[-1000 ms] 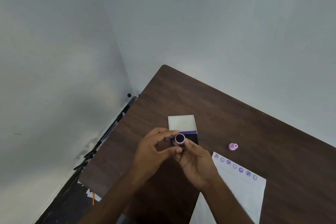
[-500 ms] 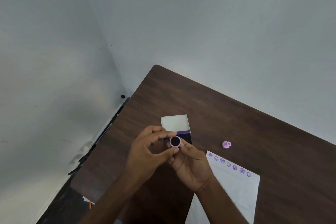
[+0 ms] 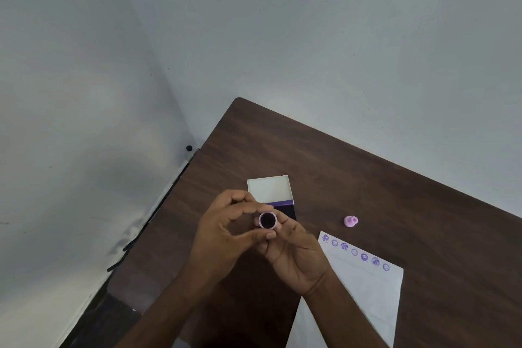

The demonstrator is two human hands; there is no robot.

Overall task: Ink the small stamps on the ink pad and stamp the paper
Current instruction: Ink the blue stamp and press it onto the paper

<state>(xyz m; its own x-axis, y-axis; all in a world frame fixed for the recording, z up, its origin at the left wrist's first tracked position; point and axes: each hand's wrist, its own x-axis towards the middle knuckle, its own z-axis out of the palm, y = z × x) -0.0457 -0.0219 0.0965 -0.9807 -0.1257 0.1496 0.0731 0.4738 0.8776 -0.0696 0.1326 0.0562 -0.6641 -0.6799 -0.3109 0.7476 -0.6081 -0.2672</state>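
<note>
A small round stamp [image 3: 267,220] with a lilac rim and dark inked face points up at the camera. My left hand [image 3: 226,237] pinches it between thumb and forefinger, and my right hand [image 3: 293,254] holds it from below right. Behind my fingers lies the ink pad [image 3: 285,208], its white lid [image 3: 269,189] open and its dark purple pad mostly hidden. A second, pink stamp [image 3: 350,221] lies on its side on the table to the right. The white paper [image 3: 364,291] at lower right bears a row of several purple stamp marks along its top edge.
The dark brown wooden table [image 3: 339,172] sits in a corner of grey walls; its left edge runs diagonally close to the wall. Black rods [image 3: 147,223] lean in the gap between table and left wall.
The camera view has drifted slightly, so everything sits a little further left in the frame. Both hands keep the same hold on the stamp, its inked face still turned up.
</note>
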